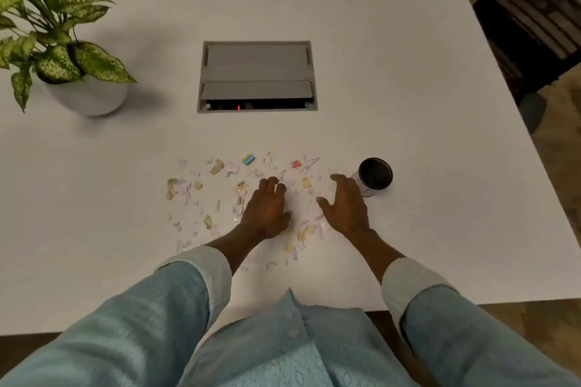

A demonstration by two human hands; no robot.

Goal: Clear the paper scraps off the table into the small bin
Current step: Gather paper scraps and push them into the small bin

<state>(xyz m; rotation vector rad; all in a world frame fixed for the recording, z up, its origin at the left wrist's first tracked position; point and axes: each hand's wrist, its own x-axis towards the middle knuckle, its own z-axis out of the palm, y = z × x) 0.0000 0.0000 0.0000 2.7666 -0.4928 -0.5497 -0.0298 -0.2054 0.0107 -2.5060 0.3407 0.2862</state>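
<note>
Hardly legible, coloured paper scraps (248, 159) dot the table (377, 41).

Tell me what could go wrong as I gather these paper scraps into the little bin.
The small black round bin stands close beside your right hand; a sweep might knock it over. The white and tan paper scraps are tiny and widely scattered, so some may slip past your left hand or off the white table at its near edge.
</note>
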